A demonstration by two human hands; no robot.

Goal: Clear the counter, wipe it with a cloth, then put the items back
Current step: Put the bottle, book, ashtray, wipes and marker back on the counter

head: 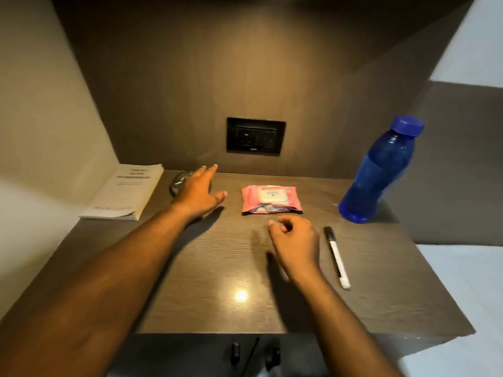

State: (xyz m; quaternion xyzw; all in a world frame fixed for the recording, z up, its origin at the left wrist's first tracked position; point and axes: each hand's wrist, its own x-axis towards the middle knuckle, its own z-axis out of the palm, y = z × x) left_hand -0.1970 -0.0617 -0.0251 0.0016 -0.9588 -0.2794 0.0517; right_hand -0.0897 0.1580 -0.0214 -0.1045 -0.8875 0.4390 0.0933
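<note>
On the dark wooden counter [212, 268] lie a white booklet [125, 191] at the far left, a pink wipes pack [272, 199] in the middle and a black-and-white marker [337, 257] to the right. A blue bottle [378, 172] with a blue cap stands at the back right. My left hand [200, 191] hovers with fingers spread over a clear glass dish [178, 182], partly hiding it. My right hand [295, 240] hangs just in front of the wipes pack, fingers loosely curled, holding nothing.
A black wall socket [255, 136] sits in the back panel above the counter. A beige wall [40, 118] closes the left side. White bedding [468, 295] lies past the counter's right edge. Dark cables [250, 355] hang below the front edge.
</note>
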